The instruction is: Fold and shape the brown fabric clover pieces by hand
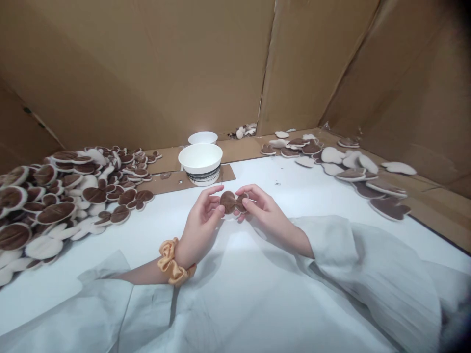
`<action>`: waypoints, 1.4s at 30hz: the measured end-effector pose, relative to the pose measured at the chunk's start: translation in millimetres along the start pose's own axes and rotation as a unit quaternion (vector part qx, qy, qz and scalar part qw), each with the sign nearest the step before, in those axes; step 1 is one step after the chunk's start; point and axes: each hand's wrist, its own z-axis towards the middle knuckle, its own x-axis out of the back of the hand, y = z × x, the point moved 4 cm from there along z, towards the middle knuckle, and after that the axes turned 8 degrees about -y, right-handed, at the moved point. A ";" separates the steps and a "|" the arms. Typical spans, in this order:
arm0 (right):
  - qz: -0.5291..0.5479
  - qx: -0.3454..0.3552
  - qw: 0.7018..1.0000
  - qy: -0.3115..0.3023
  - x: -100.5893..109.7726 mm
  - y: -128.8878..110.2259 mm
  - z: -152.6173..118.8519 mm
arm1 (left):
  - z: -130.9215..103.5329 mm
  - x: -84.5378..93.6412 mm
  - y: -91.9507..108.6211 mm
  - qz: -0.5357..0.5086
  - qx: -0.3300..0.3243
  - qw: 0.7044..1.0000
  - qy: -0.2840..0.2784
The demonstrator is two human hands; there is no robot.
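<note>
So, head view, the only one there is: both hands meet over the middle of the white worktop (312, 196), pinching one small brown plush piece (231, 202) between them. It's a bow-like shape, two rounded brown lobes with a pale edge, and its long axis runs left to right, straight across between the two hands. The left hand (201, 223) is closed on the left lobe with thumb and fingertips, and the right hand (260, 208) grips the right lobe the same way. Neither is really nearer; the piece sits dead centre, held just above the surface, a little toward the far side of both wrists. There's an orange scrunchie (172, 262) on the left wrist, and loose pale sleeves (368, 264) spread over the near part of the worktop.

Just beyond the hands stands a white paper bowl (200, 162) on a strip of cardboard, with a second bowl (203, 138) right behind it. Off to the left is a big heap of brown-and-cream pieces (55, 196), piled up and overlapping. On the right a thinner scatter of pieces (349, 164) lies flat, many pale side up. Tall cardboard walls (147, 73) box in the whole space at the back and both sides.
</note>
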 end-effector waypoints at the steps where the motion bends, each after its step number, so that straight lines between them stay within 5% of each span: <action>1: -0.009 0.001 1.000 -0.003 -0.2 0.1 -0.4 | 0.3 0.1 0.2 -0.002 -0.003 1.000 0.002; 11: -0.146 0.079 0.986 -0.011 2.6 -0.6 -2.3 | 1.4 0.5 1.3 -0.011 -0.007 1.000 0.017; 42: -0.171 0.080 0.982 -0.012 3.7 -2.8 -2.3 | -1.2 6.5 3.6 -0.001 0.007 0.999 0.040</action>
